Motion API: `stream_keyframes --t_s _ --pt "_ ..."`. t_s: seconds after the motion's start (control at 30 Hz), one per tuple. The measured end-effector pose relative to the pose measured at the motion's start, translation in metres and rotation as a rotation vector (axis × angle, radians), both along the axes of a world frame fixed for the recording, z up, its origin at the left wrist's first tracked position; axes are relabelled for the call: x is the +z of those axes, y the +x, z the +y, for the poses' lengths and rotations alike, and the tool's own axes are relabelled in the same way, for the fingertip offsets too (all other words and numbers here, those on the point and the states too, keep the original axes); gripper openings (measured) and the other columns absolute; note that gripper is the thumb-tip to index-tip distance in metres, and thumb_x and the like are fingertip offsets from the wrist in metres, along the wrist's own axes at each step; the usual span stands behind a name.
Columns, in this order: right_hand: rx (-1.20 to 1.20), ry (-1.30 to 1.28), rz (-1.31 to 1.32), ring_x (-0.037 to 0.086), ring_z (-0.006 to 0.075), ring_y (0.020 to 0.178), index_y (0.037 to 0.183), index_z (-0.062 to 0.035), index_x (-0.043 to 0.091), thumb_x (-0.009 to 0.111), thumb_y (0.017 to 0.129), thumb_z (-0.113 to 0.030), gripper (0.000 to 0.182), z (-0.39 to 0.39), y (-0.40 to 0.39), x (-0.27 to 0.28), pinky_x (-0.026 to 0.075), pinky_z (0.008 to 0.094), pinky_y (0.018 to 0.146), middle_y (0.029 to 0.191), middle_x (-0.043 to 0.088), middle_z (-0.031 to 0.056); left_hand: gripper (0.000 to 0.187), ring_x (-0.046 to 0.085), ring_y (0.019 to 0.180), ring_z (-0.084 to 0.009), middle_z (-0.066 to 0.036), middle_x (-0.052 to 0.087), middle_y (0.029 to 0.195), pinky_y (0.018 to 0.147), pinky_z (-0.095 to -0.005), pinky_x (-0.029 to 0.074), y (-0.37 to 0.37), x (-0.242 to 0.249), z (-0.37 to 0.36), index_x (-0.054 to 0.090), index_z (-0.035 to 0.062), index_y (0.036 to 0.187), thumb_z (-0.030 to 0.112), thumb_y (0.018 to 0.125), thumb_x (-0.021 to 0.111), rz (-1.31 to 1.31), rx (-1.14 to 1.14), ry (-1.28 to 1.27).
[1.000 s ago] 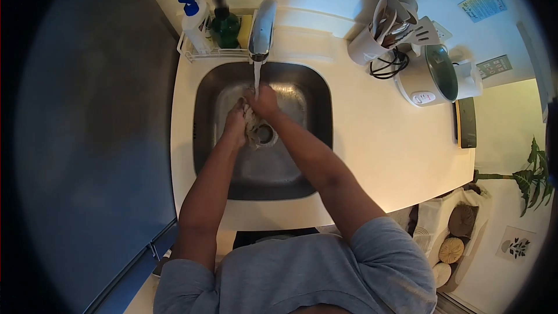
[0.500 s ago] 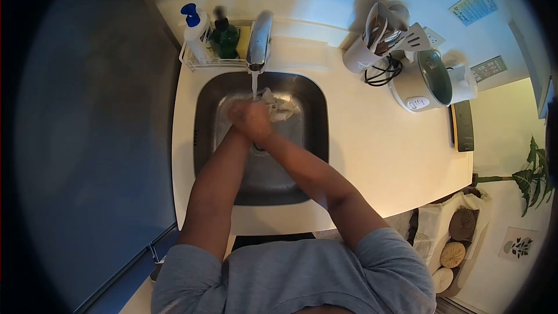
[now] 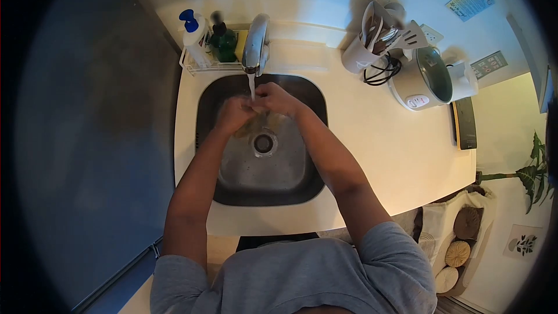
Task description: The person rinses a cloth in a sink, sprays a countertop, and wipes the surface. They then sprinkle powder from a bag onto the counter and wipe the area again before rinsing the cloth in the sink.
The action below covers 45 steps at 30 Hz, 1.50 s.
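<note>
Water runs from the chrome faucet in a thin stream onto my two hands over the steel sink. My left hand is closed, with its fingertips turned in under the stream. My right hand curls in from the other side, its fingers closed and meeting the left ones. A pale, yellowish, blurred patch shows just below the hands; I cannot make out whether it is a limp thing they hold or wet reflections. The drain lies uncovered below them.
Left of the faucet, a wire rack holds a white pump bottle, a green bottle and a yellow sponge. Right on the counter stand a utensil holder, a cooker and a black cord.
My hands, crossed and rubbing together before, have drawn apart at the wrists and now meet at the fingers under the water. The whitish crumpled thing behind them is no longer visible there.
</note>
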State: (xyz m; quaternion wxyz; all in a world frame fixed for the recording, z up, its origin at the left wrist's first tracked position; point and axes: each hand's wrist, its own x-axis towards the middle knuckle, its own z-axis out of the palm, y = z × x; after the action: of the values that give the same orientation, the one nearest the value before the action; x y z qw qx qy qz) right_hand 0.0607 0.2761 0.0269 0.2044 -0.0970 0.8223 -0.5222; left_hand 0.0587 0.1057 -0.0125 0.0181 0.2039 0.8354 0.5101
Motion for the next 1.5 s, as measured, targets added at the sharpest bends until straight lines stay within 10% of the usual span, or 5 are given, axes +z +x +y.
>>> stream_keyframes --t_s 0.4,0.57,0.97,1.27,1.5 --pt "0.001 0.431 -0.125 0.058 0.0185 0.087 0.101 0.0003 0.056 0.071 0.068 -0.028 0.046 0.013 0.021 -0.053 0.042 0.0308 0.080 0.096 0.062 0.0098 0.036 0.055 0.071 -0.0116 -0.005 0.061 0.082 0.064 -0.0257 0.044 -0.013 0.049 0.003 0.062 -0.0011 0.094 0.032 0.079 0.063 -0.611 0.031 0.433" --pt "-0.559 -1.324 -0.365 0.060 0.0208 0.074 0.090 -0.0028 0.063 0.066 0.073 -0.020 0.024 -0.017 0.042 -0.002 0.046 0.0354 0.067 0.083 0.064 0.0080 0.048 0.052 0.100 -0.0263 -0.013 0.052 0.114 0.088 -0.0360 0.043 0.006 0.018 -0.005 0.044 0.0043 0.120 0.037 0.085 0.051 -1.333 0.340 1.177" --pt "-0.627 0.113 0.558 0.056 0.0310 0.053 0.066 0.0013 0.060 0.062 0.074 -0.035 0.037 -0.036 0.002 -0.048 0.044 0.0390 0.056 0.056 0.056 0.0177 0.047 0.055 0.094 -0.0236 -0.007 0.055 0.108 0.082 -0.0390 0.044 0.023 -0.003 0.035 0.047 0.0137 0.115 0.050 0.088 0.036 -1.383 0.177 0.929" --pt "-0.730 -0.807 -0.772 0.049 0.0209 0.104 0.119 -0.0102 0.047 0.037 0.079 -0.067 0.070 -0.021 0.041 -0.050 0.037 0.0434 0.086 0.117 0.051 0.0077 0.047 0.055 0.093 -0.0221 -0.007 0.057 0.104 0.084 -0.0377 0.043 0.017 0.019 0.017 0.053 0.0078 0.108 0.047 0.082 0.049 -1.271 0.109 0.970" --pt "-0.340 -0.407 -0.250 0.050 0.0172 0.095 0.101 -0.0026 0.060 0.067 0.075 -0.036 0.043 -0.001 0.060 -0.043 0.041 0.0336 0.080 0.109 0.054 0.0098 0.047 0.054 0.097 -0.0243 -0.010 0.056 0.103 0.088 -0.0398 0.042 0.002 0.019 -0.027 0.052 0.0065 0.108 0.046 0.082 0.050 -1.280 -0.006 1.075"
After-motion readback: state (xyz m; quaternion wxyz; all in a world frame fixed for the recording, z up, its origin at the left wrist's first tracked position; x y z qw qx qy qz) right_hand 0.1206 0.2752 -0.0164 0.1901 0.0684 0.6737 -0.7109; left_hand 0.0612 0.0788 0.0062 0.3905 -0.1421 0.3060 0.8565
